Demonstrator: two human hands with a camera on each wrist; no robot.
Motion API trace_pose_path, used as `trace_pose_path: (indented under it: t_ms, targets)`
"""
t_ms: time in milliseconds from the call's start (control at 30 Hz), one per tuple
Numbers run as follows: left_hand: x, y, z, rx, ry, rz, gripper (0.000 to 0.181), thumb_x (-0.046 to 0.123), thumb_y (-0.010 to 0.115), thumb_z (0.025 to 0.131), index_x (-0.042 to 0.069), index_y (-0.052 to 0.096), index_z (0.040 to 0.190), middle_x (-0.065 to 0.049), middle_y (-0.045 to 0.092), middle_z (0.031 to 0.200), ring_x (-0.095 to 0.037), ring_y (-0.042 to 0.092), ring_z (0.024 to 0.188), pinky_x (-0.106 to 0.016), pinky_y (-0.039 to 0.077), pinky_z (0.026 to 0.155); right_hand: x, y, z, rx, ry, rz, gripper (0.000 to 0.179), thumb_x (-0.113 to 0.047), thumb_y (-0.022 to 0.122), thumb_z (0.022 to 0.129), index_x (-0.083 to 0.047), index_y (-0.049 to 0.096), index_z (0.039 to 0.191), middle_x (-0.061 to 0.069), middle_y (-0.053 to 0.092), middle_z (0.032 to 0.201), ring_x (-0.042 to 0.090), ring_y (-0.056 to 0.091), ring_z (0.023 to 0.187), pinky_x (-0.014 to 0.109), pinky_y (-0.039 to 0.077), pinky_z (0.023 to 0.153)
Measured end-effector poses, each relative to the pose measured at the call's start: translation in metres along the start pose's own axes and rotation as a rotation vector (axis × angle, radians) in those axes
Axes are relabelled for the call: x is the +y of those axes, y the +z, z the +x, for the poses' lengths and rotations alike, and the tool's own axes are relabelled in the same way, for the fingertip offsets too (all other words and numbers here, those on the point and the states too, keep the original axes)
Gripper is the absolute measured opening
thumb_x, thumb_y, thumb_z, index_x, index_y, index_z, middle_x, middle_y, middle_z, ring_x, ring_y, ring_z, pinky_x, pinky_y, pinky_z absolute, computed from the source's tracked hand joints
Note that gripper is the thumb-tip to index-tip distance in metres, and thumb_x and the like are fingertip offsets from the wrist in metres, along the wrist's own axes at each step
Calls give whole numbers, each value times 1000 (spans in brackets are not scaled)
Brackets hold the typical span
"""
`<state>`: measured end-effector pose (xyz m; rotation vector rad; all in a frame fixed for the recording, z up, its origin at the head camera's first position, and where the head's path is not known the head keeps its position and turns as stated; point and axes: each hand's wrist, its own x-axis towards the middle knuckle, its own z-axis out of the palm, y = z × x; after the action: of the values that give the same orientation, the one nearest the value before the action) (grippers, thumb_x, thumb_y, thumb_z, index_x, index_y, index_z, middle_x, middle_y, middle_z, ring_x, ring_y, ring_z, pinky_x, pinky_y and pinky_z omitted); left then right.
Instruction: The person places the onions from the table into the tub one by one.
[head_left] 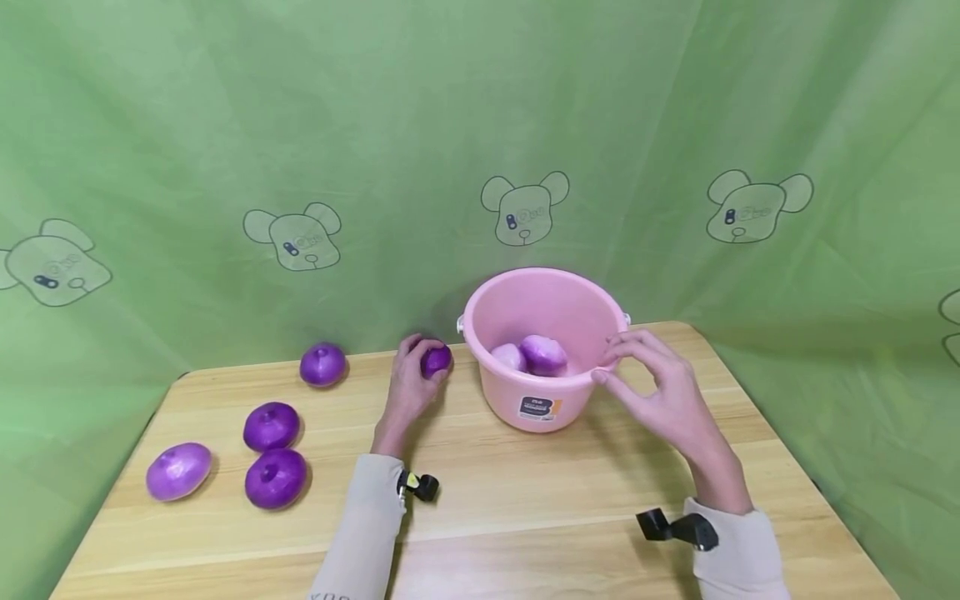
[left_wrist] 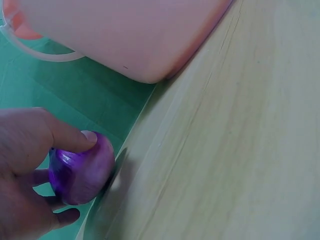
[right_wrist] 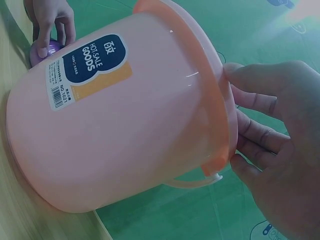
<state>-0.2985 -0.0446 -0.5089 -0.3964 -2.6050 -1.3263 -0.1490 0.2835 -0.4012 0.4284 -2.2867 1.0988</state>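
Observation:
At the back edge of the table my left hand (head_left: 407, 385) holds a dark purple onion (head_left: 437, 360) between thumb and fingers. In the left wrist view that onion (left_wrist: 87, 172) sits low by the tabletop, the thumb on its upper side. My right hand (head_left: 671, 400) pinches the rim of a pink bucket (head_left: 536, 396), thumb outside and fingers over the edge. The bucket stands upright, just right of the left hand. Inside lie two pale purple onions (head_left: 545, 354), partly overlapping; the bucket's floor is mostly hidden.
Several more purple onions lie on the left of the wooden table (head_left: 510, 517), one light purple onion (head_left: 178, 472) farthest left and another onion (head_left: 322, 364) near the back edge. A green curtain (head_left: 405, 167) hangs behind. The bucket's handle (left_wrist: 50, 55) hangs down at the back.

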Motion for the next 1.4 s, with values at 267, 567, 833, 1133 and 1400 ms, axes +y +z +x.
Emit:
trace_pose_path:
  t_ms: [267,567,833,1133,1400]
  targets:
    - [-2,-1,-1,-13,-5,16,49,-3,80,83,11,65,127,-18,38,153,-42,39,140,-57,41,113,0,1,0,-12,12,-5,25,-2,85,81,-16,74,98,0,68,118,12,57,119,23,39,111]
    - [-3,-1,0,-2,11,1,48,-4,80,81,10,66,125,-18,40,149,-42,41,137,-57,42,112,0,0,0,0,6,6,25,1,85,80,-14,74,97,1,68,116,11,57,118,21,38,111]
    - [-4,-3,-1,-14,14,-13,48,-2,80,82,10,65,126,-18,40,149,-41,42,137,-56,43,112,0,0,0,0,-2,4,26,1,85,80,-14,74,97,-1,68,116,11,57,118,19,38,111]
    - [2,-11,-3,-4,-28,-44,48,-2,80,83,12,65,127,-16,41,149,-39,45,137,-53,40,115,-1,0,1,-1,-8,6,25,1,85,80,-15,74,96,-2,67,116,11,57,117,19,38,110]
    - [10,-19,-6,16,-29,-61,50,-2,81,83,14,65,127,-15,41,149,-41,47,135,-55,41,114,1,0,1,-3,6,-9,25,-1,86,80,-15,74,97,-2,67,117,10,56,117,19,38,110]
